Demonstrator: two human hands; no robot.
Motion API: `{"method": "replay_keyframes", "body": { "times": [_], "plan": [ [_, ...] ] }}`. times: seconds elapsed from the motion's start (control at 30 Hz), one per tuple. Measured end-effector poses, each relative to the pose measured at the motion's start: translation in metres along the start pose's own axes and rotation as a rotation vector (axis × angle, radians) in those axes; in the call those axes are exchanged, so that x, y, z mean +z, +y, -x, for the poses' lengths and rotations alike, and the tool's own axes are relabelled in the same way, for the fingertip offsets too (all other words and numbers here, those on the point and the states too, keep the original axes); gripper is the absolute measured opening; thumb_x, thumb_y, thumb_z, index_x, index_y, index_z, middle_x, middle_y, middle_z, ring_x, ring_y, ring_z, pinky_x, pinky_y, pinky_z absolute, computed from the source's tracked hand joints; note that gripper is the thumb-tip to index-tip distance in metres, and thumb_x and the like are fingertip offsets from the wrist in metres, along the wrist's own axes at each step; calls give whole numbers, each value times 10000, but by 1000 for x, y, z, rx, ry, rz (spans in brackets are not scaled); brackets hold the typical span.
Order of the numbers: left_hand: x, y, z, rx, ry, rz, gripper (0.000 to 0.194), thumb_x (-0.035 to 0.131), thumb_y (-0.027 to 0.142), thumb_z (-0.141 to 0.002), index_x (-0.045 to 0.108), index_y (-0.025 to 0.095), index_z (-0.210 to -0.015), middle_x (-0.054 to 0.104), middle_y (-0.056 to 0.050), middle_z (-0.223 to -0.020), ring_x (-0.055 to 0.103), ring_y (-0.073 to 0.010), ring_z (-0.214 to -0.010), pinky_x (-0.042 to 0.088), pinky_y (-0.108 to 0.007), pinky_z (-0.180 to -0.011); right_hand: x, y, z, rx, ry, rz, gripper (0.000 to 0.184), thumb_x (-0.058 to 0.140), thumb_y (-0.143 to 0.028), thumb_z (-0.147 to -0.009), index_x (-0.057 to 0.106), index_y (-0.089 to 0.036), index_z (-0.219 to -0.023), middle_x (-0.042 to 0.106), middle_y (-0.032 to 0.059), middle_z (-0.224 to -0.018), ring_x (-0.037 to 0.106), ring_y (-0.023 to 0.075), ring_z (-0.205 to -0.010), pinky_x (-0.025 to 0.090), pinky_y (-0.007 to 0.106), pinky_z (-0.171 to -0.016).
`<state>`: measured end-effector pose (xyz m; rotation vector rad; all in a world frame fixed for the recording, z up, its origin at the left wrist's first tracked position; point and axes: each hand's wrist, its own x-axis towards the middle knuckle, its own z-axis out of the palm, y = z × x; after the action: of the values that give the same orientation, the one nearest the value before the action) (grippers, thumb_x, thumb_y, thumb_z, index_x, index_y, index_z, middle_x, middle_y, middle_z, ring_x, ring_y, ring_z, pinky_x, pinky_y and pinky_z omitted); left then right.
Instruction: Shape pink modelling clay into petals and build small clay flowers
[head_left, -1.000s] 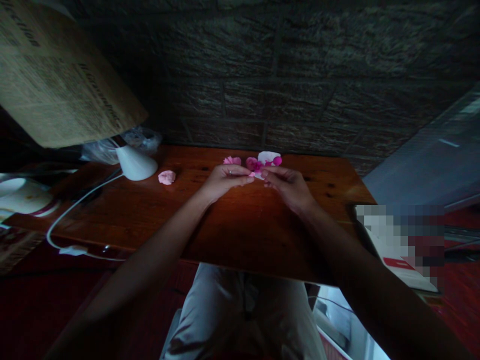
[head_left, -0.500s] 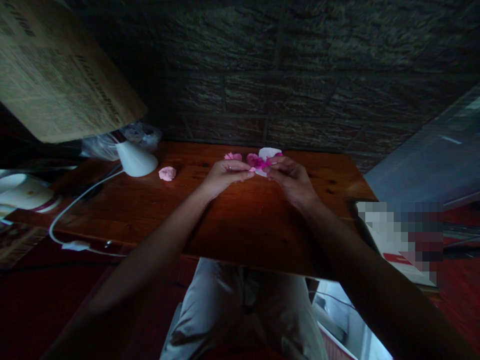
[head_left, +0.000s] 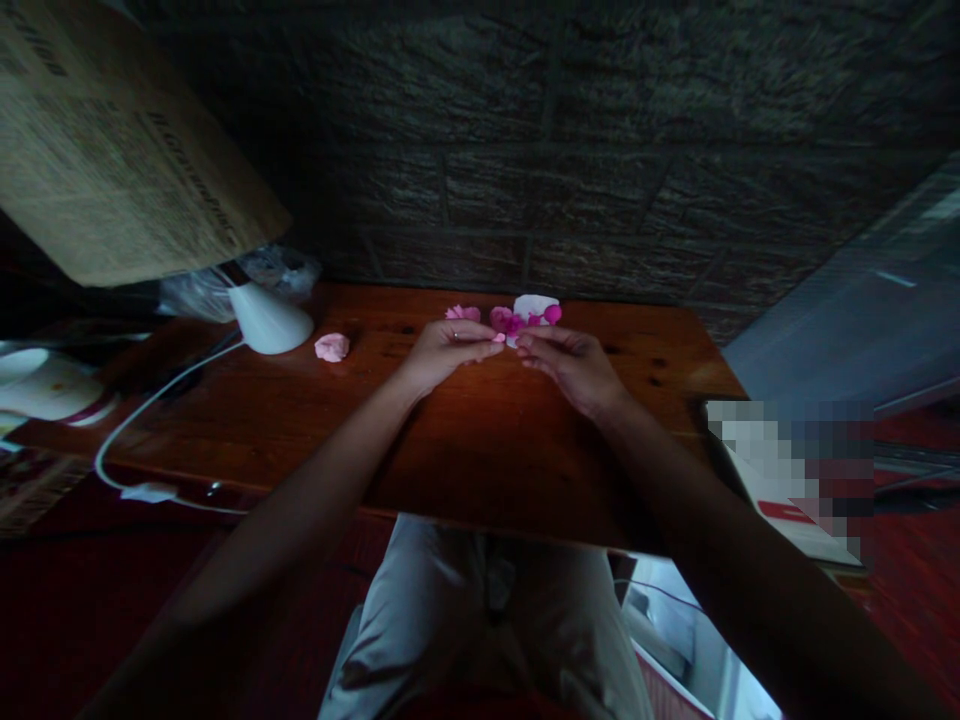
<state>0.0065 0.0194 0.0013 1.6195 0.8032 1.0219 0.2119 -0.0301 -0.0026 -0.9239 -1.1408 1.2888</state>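
My left hand [head_left: 444, 355], with a ring on one finger, pinches a small light-pink piece [head_left: 499, 338] between thumb and fingertips just above the wooden table. Close on its right, the fingers of my right hand [head_left: 574, 362] are pinched together; what they hold, if anything, is too small to make out. Just behind the hands lie magenta pieces [head_left: 504, 319], partly hidden, beside a white sheet-like piece [head_left: 534, 303]. A round magenta piece [head_left: 553, 314] sits at its right edge. Behind my left hand is a ruffled pink piece [head_left: 461, 313]. Farther left lies a crumpled pale-pink lump [head_left: 332, 347].
A lamp with a white base [head_left: 271, 320] and a newsprint-patterned shade [head_left: 142, 150] stands at the left, its white cord hanging over the table's front edge. A white cup [head_left: 49, 383] is at the far left. Behind the table [head_left: 480, 440] rises a stone-patterned wall [head_left: 600, 120].
My right hand has shifted left and closer to my left hand, uncovering the round magenta piece behind it. My left hand keeps its pinch on the light-pink piece.
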Motion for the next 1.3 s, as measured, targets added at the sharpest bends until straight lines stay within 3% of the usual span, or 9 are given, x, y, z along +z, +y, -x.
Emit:
{"method": "replay_keyframes", "body": {
  "times": [0.23, 0.4, 0.47, 0.63, 0.77, 0.93, 1.1, 1.3],
  "plan": [
    [0, 0, 0, 2, 1, 23, 345, 925, 442, -647, 832, 215, -889, 756, -21, -759, 591, -103, -642, 489, -277, -647, 3, -2, 0, 0, 23, -5, 395, 959, -392, -567, 758, -232, -866, 742, 6, -843, 648, 147, -753, 552, 352, -777],
    [1, 1, 0, -25, 11, 10, 372, 923, 450, -639, 832, 196, -894, 769, -44, -799, 603, -114, -660, 490, -277, -641, 5, -6, -2, -87, 90, 8, 448, 948, -394, -586, 555, -236, -732, 631, -43, -694, 548, 118, -618, 491, 310, -644],
    [2, 2, 0, -28, 8, 21, 368, 924, 439, -637, 831, 191, -893, 770, -49, -814, 601, -112, -665, 480, -270, -636, 6, -6, -1, -107, 76, -7, 467, 939, -380, -619, 503, -239, -708, 601, -53, -675, 544, 114, -615, 489, 306, -653],
    [1, 0, -1, -16, -1, 62, 349, 932, 423, -626, 822, 188, -860, 738, -25, -738, 578, -99, -634, 466, -256, -622, 9, -6, 2, -42, -41, 7, 426, 935, -398, -625, 554, -225, -707, 632, -35, -715, 577, 121, -668, 513, 318, -704],
    [1, -2, -1, -37, -1, 47, 349, 924, 410, -640, 818, 182, -882, 744, -26, -763, 596, -106, -660, 478, -263, -648, 12, -5, 3, -129, -7, 25, 479, 901, -382, -678, 456, -224, -598, 588, -54, -629, 523, 98, -593, 481, 298, -649],
    [1, -2, -1, -9, 12, 37, 303, 906, 398, -657, 826, 186, -857, 762, -54, -827, 628, -133, -739, 497, -290, -721, 9, 0, 3, -19, -39, -23, 369, 940, -387, -621, 630, -216, -728, 678, -31, -734, 627, 124, -683, 551, 323, -728],
    [1, 2, 1, -26, 18, 39, 318, 907, 408, -653, 828, 191, -872, 768, -56, -835, 598, -122, -693, 479, -273, -652, 5, -3, 4, 24, -32, -55, 367, 967, -409, -581, 768, -236, -836, 771, 2, -844, 712, 151, -790, 591, 346, -824],
    [1, 5, 2, -35, 6, 57, 321, 910, 408, -647, 824, 183, -859, 758, -55, -817, 587, -113, -678, 450, -253, -604, 6, -8, 5, 82, -23, -85, 373, 970, -428, -570, 823, -246, -860, 807, 32, -915, 746, 180, -873, 591, 407, -956]
  ]
}}
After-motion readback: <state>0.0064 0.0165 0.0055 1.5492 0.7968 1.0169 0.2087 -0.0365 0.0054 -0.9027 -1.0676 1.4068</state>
